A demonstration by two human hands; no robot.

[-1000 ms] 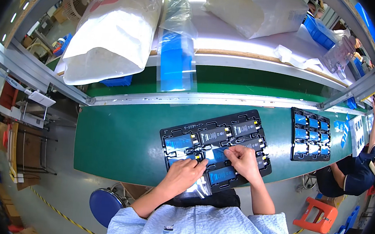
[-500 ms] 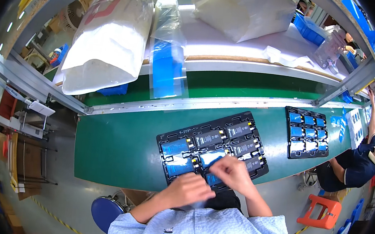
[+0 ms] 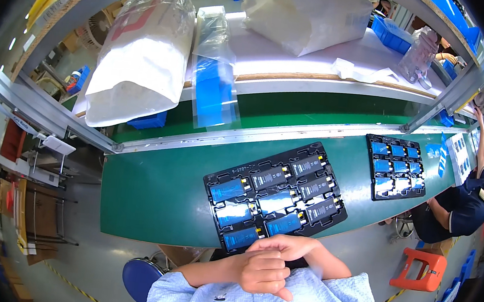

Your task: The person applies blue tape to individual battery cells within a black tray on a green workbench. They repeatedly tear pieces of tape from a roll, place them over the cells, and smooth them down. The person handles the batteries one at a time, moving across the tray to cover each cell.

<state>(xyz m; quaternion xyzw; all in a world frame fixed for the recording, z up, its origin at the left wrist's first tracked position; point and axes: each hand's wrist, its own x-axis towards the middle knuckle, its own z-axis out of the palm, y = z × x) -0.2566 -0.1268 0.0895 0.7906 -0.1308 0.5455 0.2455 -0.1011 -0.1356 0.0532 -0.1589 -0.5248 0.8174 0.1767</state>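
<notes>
My left hand is drawn in close to my shirt, its fingers curled and closed. Over its wrist and back lies my right hand, with bent fingers that are partly hidden; whatever either hand may hold is out of sight. Just beyond them, a black moulded tray lies slanted on the green bench. Flat rectangular battery packs fill its pockets, with yellow-tipped ends. Blue-faced packs take up the left column and part of the middle one, while dark grey packs sit along the right.
A second black tray of blue-faced packs stands farther right on the green bench. Beyond it a co-worker sits. Large white bags and a clear sleeve with blue sheets rest on the shelf. An orange stool stands at right.
Both hands have drawn back toward my body. My right hand has left the tray and now lies over my left. The tray's front packs, which the hands covered, now show.
</notes>
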